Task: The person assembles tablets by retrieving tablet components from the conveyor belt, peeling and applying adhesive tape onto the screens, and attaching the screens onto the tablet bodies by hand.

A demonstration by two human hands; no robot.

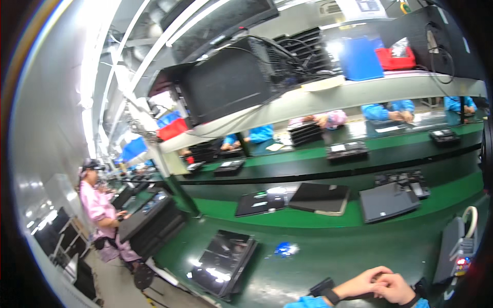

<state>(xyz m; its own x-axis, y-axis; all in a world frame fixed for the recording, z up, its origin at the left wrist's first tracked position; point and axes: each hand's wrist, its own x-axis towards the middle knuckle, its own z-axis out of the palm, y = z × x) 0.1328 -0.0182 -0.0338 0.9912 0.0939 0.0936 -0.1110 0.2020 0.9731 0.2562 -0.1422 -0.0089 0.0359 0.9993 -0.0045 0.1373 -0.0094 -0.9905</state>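
Note:
My left hand [365,282] and my right hand [397,289] meet above the green bench at the lower right. Their fingers are curled and pressed against each other; anything between them is hidden. Dark bands circle both wrists, below blue sleeves. A dark object [321,286] shows beside my left wrist, too little of it to name. Left of my hands, a small blue shiny bundle [285,249] lies on the bench. Farther left is a glossy black flat panel or laptop [224,263]. A grey device with red lit digits [457,256] stands to the right of my hands.
On the green conveyor strip [215,209] lie dark laptop parts [319,198] and a grey laptop cover [389,201]. A shelf [328,97] with bins and black equipment spans above. Co-workers in blue sleeves [377,111] sit opposite; a person in pink [100,205] stands left.

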